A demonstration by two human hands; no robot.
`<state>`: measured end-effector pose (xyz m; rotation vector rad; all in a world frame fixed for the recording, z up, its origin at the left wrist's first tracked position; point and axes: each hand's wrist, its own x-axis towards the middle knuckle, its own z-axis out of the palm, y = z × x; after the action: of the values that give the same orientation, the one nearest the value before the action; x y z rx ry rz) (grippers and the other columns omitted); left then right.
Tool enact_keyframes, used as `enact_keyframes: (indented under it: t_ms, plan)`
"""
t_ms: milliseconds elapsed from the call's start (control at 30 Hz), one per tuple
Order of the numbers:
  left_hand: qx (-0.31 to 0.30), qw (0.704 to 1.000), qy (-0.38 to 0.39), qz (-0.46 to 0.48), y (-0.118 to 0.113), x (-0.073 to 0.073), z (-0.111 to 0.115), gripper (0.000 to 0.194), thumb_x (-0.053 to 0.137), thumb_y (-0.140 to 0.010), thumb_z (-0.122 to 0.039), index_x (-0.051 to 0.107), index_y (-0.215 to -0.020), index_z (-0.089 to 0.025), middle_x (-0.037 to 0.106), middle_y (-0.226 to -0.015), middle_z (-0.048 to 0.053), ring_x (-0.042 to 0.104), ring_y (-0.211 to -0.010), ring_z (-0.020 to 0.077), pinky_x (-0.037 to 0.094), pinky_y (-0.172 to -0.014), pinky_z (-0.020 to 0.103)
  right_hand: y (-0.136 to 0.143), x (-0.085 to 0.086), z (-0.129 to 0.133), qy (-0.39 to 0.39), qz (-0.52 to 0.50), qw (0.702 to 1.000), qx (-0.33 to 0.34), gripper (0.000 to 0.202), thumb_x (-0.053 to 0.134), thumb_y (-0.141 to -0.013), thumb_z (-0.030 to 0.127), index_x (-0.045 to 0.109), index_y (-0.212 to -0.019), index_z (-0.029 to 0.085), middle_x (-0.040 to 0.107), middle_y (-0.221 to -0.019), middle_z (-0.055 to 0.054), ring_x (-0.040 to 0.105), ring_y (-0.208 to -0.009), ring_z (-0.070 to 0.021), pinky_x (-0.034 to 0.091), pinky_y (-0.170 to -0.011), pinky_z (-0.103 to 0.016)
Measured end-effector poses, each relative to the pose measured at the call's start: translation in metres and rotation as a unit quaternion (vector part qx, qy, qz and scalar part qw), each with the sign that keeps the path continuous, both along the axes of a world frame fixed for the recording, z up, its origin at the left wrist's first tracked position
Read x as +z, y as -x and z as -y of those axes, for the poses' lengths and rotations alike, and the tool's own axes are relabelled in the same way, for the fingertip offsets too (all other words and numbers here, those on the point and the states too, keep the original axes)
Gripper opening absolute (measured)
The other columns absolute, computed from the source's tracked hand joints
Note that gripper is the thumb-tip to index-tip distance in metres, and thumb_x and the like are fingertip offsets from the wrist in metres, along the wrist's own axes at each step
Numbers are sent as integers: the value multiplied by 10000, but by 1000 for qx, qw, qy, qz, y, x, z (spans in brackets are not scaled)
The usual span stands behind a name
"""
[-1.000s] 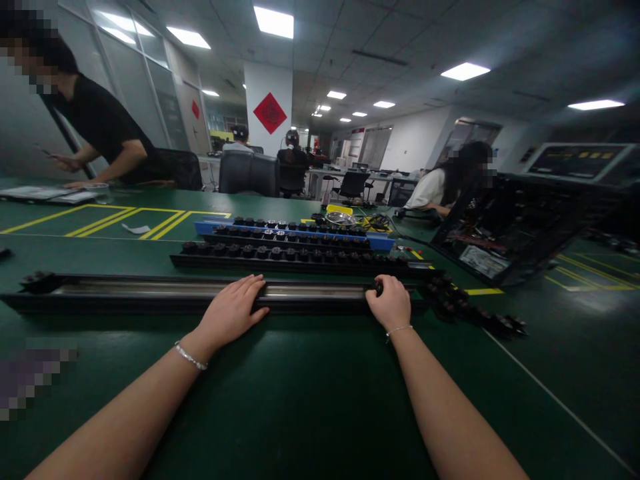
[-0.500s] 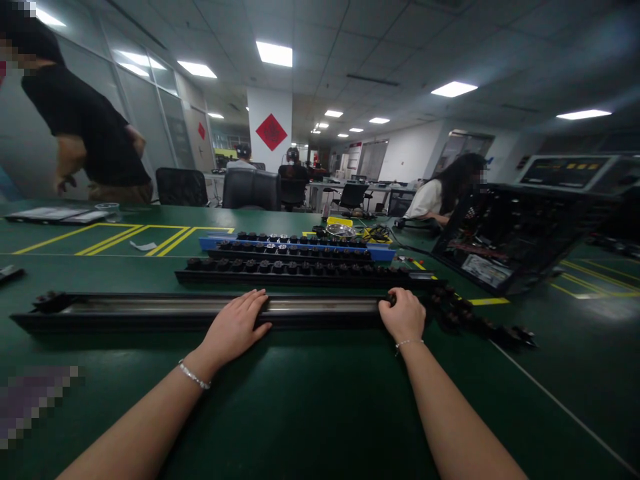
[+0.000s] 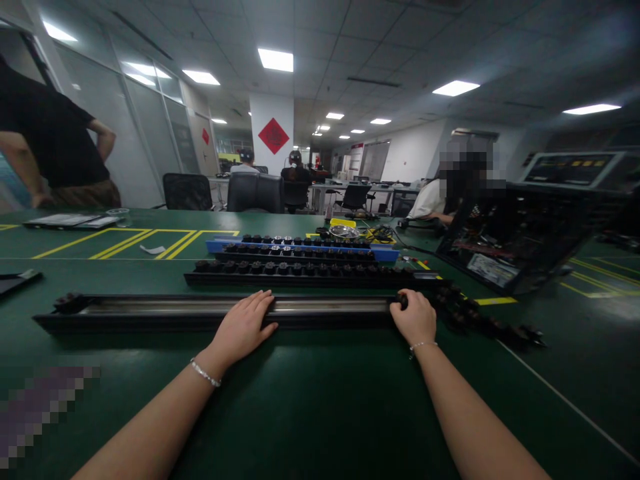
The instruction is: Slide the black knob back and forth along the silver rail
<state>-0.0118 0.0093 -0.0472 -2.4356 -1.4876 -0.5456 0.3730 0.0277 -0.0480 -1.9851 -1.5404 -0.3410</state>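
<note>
A long black channel rail (image 3: pixel 165 322) with a shiny metal strip inside lies across the green table (image 3: pixel 320 400) in front of me. My left hand (image 3: pixel 244 327) rests on the middle of this rail, its fingers stretched out over the channel. At the rail's right part, my right hand (image 3: pixel 417 317) is closed on a small black wheel-like part (image 3: pixel 401 300), its fingers partly hiding it. Another black part (image 3: pixel 67 302) sits in the rail's left end. A string of loose black parts (image 3: pixel 480 313) lies just right of my right hand.
Behind the rail stand a black rail (image 3: pixel 310 272) filled with black wheels and a blue rail (image 3: pixel 387 255). A metal dish (image 3: pixel 344 231) is farther back. An open computer case (image 3: pixel 500 233) stands at the right, beside a seated person. Another person stands at the left.
The view has turned slightly left, so the table things appear farther right. Both hands keep their places on the rail. The standing person at the left has straightened.
</note>
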Motion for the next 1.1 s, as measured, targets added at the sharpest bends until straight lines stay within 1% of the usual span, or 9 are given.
enact_keyframes:
  t_ms: [133, 267, 500, 700, 867, 1000, 1100]
  plan:
    - [-4, 1000, -2, 8, 1, -2, -1, 547, 488, -804, -470, 456, -1265, -178, 496, -1333, 117, 435, -1243, 254, 360, -1032, 435, -8, -4, -2, -23, -6, 999, -23, 306, 457, -684, 229, 580, -960, 185, 592, -914, -75, 509, -880, -228, 332, -838, -351]
    - [-4, 1000, -2, 5, 2, -2, -1, 544, 479, -809, -474, 461, -1259, -168, 490, -1338, 118, 433, -1244, 255, 356, -1039, 430, -14, -4, -2, -24, -6, 998, -53, 312, 460, -680, 240, 589, -959, 187, 597, -921, -79, 508, -892, -238, 304, -889, -386]
    - [2, 1000, 1, -11, 0, 1, 0, 542, 479, -811, -467, 460, -1257, -159, 493, -1335, 118, 433, -1244, 249, 355, -1039, 418, -23, -5, -1, -28, -68, 995, -68, 349, 444, -707, 244, 604, -1009, 171, 576, -976, -106, 496, -934, -248, 371, -808, -347]
    - [3, 1000, 4, -17, 1, 0, 0, 549, 458, -818, -484, 448, -1267, -170, 482, -1347, 109, 426, -1250, 246, 348, -1043, 411, -34, -8, -3, -46, -110, 990, -73, 378, 441, -706, 249, 595, -1039, 158, 565, -1023, -120, 496, -956, -255, 382, -839, -349]
    - [4, 1000, 9, -11, 1, 0, -1, 546, 456, -818, -489, 456, -1261, -170, 493, -1337, 109, 431, -1245, 249, 351, -1038, 415, -35, -10, -3, -58, -131, 987, -79, 397, 444, -696, 259, 591, -1046, 143, 567, -1013, -128, 502, -959, -257, 385, -843, -349]
    - [-2, 1000, -6, -7, 2, -2, -2, 527, 478, -808, -471, 467, -1242, -172, 493, -1336, 112, 437, -1240, 246, 352, -1034, 415, -41, -14, -6, -100, -150, 979, -97, 408, 454, -667, 267, 602, -1022, 130, 571, -958, -123, 508, -925, -258, 389, -841, -362]
    - [-3, 1000, -7, -7, 3, -3, -2, 486, 489, -801, -474, 503, -1188, -180, 497, -1332, 112, 442, -1237, 249, 360, -1029, 419, -48, -16, -8, -119, -156, 975, -109, 414, 458, -655, 270, 611, -1012, 124, 573, -925, -119, 510, -904, -259, 395, -829, -370]
